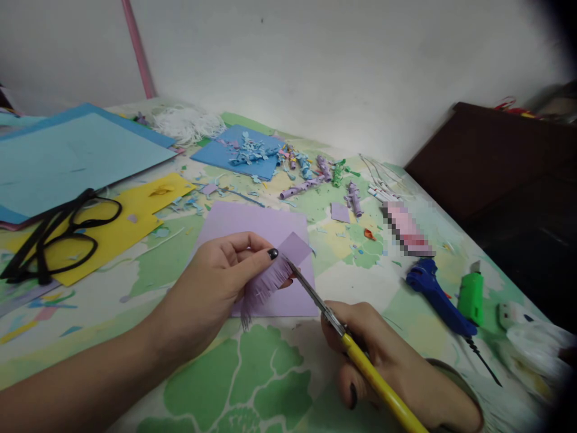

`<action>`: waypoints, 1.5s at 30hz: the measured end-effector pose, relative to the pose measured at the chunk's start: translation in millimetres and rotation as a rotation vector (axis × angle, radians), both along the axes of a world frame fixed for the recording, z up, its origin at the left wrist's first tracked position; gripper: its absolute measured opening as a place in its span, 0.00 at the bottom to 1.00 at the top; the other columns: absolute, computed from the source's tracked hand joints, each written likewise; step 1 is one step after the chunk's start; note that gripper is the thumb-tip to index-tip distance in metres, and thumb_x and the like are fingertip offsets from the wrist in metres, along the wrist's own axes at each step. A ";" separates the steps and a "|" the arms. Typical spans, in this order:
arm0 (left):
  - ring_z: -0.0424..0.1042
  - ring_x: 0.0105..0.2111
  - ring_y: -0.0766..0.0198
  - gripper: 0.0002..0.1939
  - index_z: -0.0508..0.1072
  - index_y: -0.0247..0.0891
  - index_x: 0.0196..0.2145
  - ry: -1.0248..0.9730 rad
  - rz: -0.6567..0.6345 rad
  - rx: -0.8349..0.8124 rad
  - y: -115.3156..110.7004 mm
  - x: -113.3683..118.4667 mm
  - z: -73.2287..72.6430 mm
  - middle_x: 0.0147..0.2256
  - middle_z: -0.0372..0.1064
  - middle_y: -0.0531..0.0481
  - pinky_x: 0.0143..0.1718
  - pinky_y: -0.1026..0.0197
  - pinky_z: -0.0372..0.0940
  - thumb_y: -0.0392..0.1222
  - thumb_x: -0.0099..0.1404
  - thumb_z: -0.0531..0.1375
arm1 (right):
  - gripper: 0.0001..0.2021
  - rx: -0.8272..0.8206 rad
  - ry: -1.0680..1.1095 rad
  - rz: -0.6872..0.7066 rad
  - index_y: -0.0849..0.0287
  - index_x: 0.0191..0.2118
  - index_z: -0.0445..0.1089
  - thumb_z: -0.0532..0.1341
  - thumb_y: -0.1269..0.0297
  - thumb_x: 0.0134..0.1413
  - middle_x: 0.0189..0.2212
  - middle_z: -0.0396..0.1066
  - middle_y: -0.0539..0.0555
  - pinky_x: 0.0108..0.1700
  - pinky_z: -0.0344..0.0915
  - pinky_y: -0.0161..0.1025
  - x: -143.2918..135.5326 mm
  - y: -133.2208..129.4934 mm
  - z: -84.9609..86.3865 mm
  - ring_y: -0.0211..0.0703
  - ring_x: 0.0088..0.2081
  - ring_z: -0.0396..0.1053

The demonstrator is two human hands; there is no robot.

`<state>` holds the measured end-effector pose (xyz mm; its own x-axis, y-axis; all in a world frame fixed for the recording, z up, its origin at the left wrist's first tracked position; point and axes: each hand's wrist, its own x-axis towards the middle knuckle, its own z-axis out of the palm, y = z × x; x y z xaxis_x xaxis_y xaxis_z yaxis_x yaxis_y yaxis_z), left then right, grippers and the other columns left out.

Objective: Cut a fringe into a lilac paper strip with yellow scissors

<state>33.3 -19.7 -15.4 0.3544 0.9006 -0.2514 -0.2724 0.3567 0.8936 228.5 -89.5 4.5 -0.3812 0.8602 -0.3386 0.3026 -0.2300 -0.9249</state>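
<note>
My left hand [225, 270] pinches a purple paper strip [294, 248] whose lower edge is cut into a fine fringe. In my right hand [374, 355] is a pair of scissors [360, 355] with yellow handles. The tips of its blades meet the strip's edge, just past the fringed part. Beneath both lies a flat sheet of purple paper [225, 225] on the patterned tablecloth. My left fingertips behind the strip are partly hidden.
Eyeglasses [67, 240] rest on yellow paper [135, 240] at left, near large blue sheets [81, 156]. Fringed paper rolls [306, 186] and scraps lie at the back. A blue glue gun [439, 297] and green cutter [471, 294] lie right; a wall stands behind.
</note>
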 end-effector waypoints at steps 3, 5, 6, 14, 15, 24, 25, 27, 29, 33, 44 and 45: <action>0.74 0.28 0.65 0.05 0.73 0.36 0.27 -0.002 0.002 -0.005 -1.3 -0.6 0.8 0.26 0.77 0.50 0.31 0.67 0.68 0.38 0.57 0.65 | 0.18 -0.027 0.023 0.005 0.55 0.23 0.55 0.66 0.56 0.44 0.20 0.51 0.44 0.26 0.63 0.33 -1.2 1.3 1.8 0.37 0.23 0.52; 0.74 0.28 0.65 0.05 0.73 0.36 0.27 0.003 0.003 -0.013 -1.6 0.1 1.5 0.26 0.77 0.50 0.31 0.67 0.68 0.38 0.58 0.65 | 0.18 -0.039 0.039 0.017 0.55 0.23 0.55 0.66 0.56 0.45 0.20 0.51 0.45 0.26 0.63 0.33 -1.8 1.9 3.3 0.37 0.23 0.52; 0.74 0.28 0.65 0.05 0.73 0.36 0.26 0.004 0.006 -0.015 -1.4 0.7 1.8 0.26 0.77 0.49 0.30 0.67 0.68 0.38 0.58 0.65 | 0.18 -0.033 0.035 0.021 0.55 0.23 0.55 0.67 0.56 0.45 0.20 0.51 0.45 0.25 0.63 0.33 -1.9 1.8 3.8 0.37 0.23 0.51; 0.74 0.29 0.64 0.05 0.73 0.36 0.26 0.005 0.006 -0.014 -0.6 1.9 2.0 0.26 0.76 0.49 0.31 0.67 0.68 0.38 0.57 0.65 | 0.19 -0.009 0.015 -0.001 0.55 0.23 0.54 0.67 0.56 0.44 0.20 0.52 0.44 0.25 0.61 0.33 -0.9 -0.4 1.0 0.37 0.24 0.53; 0.75 0.29 0.64 0.05 0.74 0.36 0.26 0.003 0.008 -0.013 -0.8 1.8 2.2 0.26 0.76 0.49 0.31 0.66 0.68 0.38 0.57 0.65 | 0.19 -0.027 0.023 -0.004 0.55 0.23 0.54 0.67 0.57 0.44 0.20 0.51 0.44 0.25 0.61 0.33 -0.8 -0.2 0.6 0.37 0.23 0.52; 0.75 0.28 0.64 0.05 0.73 0.35 0.26 0.008 0.007 -0.009 -1.2 1.6 2.6 0.26 0.77 0.49 0.31 0.67 0.68 0.38 0.58 0.64 | 0.21 -0.046 0.072 0.023 0.55 0.23 0.53 0.67 0.51 0.45 0.20 0.49 0.43 0.25 0.61 0.33 0.7 0.2 -1.3 0.34 0.20 0.55; 0.75 0.28 0.64 0.05 0.73 0.35 0.26 0.008 0.007 -0.007 -1.1 1.5 2.4 0.26 0.77 0.49 0.31 0.67 0.68 0.38 0.58 0.64 | 0.22 -0.040 0.058 0.019 0.55 0.23 0.53 0.67 0.51 0.45 0.20 0.49 0.43 0.25 0.61 0.33 0.6 0.1 -1.2 0.34 0.20 0.54; 0.75 0.29 0.64 0.05 0.74 0.35 0.27 0.008 0.003 -0.008 -0.8 1.4 2.1 0.26 0.77 0.49 0.31 0.66 0.68 0.38 0.58 0.64 | 0.22 -0.016 0.006 0.004 0.55 0.22 0.52 0.67 0.53 0.45 0.20 0.49 0.43 0.24 0.59 0.33 0.0 0.0 -0.7 0.34 0.21 0.51; 0.75 0.29 0.63 0.04 0.75 0.35 0.28 0.005 0.002 -0.018 -0.5 1.4 2.2 0.27 0.77 0.49 0.31 0.65 0.68 0.38 0.58 0.65 | 0.21 0.000 -0.021 -0.001 0.55 0.22 0.54 0.68 0.54 0.45 0.19 0.49 0.43 0.24 0.59 0.32 -0.4 0.1 -0.3 0.35 0.22 0.50; 0.74 0.27 0.63 0.03 0.76 0.35 0.28 0.016 -0.002 -0.023 -0.3 1.8 2.7 0.26 0.77 0.48 0.30 0.65 0.68 0.38 0.58 0.64 | 0.21 -0.008 0.078 0.044 0.57 0.24 0.60 0.68 0.46 0.45 0.20 0.58 0.46 0.25 0.62 0.33 0.5 0.5 -1.5 0.37 0.24 0.55; 0.73 0.27 0.65 0.05 0.75 0.35 0.28 0.028 -0.042 0.001 -1.8 1.6 -0.3 0.26 0.76 0.48 0.30 0.66 0.66 0.38 0.59 0.64 | 0.23 -0.016 0.142 0.050 0.58 0.26 0.62 0.66 0.42 0.47 0.22 0.62 0.49 0.28 0.62 0.33 1.2 0.8 0.8 0.38 0.25 0.58; 0.73 0.27 0.65 0.05 0.75 0.35 0.28 0.026 -0.042 0.001 -1.5 1.9 -0.6 0.26 0.76 0.48 0.30 0.66 0.67 0.39 0.59 0.63 | 0.23 -0.016 0.144 0.052 0.58 0.26 0.62 0.66 0.41 0.46 0.23 0.62 0.49 0.27 0.62 0.33 1.2 0.7 0.6 0.38 0.25 0.58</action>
<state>35.2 -21.2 -16.0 0.3855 0.8852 -0.2604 -0.2335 0.3666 0.9006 229.7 -88.8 5.1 -0.4709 0.8330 -0.2904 0.1792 -0.2320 -0.9561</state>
